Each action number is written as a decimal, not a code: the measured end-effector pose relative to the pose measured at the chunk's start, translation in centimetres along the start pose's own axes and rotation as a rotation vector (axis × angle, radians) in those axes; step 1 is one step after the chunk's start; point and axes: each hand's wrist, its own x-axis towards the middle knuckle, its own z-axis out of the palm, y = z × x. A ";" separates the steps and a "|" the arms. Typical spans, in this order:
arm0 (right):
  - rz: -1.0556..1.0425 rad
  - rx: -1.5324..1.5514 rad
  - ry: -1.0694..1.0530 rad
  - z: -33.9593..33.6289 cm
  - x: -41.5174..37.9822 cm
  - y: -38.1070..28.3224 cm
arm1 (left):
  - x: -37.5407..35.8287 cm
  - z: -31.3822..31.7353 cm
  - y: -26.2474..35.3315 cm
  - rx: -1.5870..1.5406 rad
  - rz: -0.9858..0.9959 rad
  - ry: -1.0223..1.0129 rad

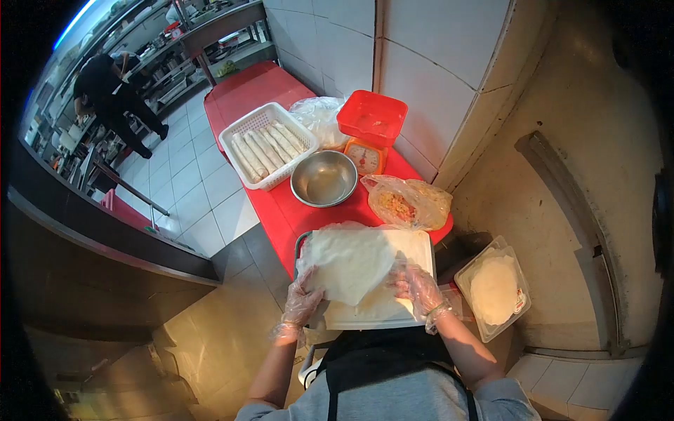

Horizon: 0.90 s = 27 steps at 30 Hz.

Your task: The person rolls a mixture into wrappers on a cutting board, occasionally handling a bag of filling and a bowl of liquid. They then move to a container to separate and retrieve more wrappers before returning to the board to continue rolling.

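Two hands in clear gloves flank a thin white sheet (347,261) over a board (372,325). The left hand (302,298) seems to pinch the sheet's left edge; the right hand (419,286) is at its right edge, fingers bent, though whether they pinch I cannot tell. Beyond both hands are a bowl (302,184) and a bag (393,203). The sheet looks easily torn, so light, even tension from both sides would likely serve best.

Grey shirt (393,396), black apron (382,354), clear gloves (302,303)
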 end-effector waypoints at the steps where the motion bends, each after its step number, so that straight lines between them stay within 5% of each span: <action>1: -0.049 -0.004 -0.005 0.0 0.0 0.2 | 0.1 0.0 -0.2 -0.009 -0.029 0.001; 6: -0.105 -0.354 0.102 2.4 0.3 -0.7 | -0.3 0.1 1.6 0.062 -0.118 -0.016; 9: -0.352 -0.807 0.320 2.3 2.9 2.3 | -0.1 -0.1 0.3 0.056 -0.089 -0.047; 12: -0.569 -0.824 0.341 1.6 3.8 3.8 | -0.2 -0.3 -1.0 -0.019 -0.081 -0.018; 15: -0.282 -0.883 0.380 3.0 1.9 1.0 | -0.6 -0.7 -1.2 0.001 -0.116 -0.037; 18: -0.458 -0.820 0.378 1.7 2.7 2.2 | -0.6 -1.0 -1.0 -0.013 -0.105 -0.056; 21: -0.840 -1.165 0.499 3.1 2.4 1.4 | -0.7 0.2 3.5 0.028 0.047 0.094; 22: -0.898 -1.228 0.471 4.0 2.8 1.7 | -1.0 0.0 4.7 0.669 0.334 0.195; 24: -1.005 -1.354 0.408 6.3 4.2 3.1 | -0.8 2.0 6.8 0.823 0.412 0.290; 27: -0.857 -1.509 0.271 9.3 6.1 4.2 | 1.1 4.2 6.4 0.975 0.554 0.148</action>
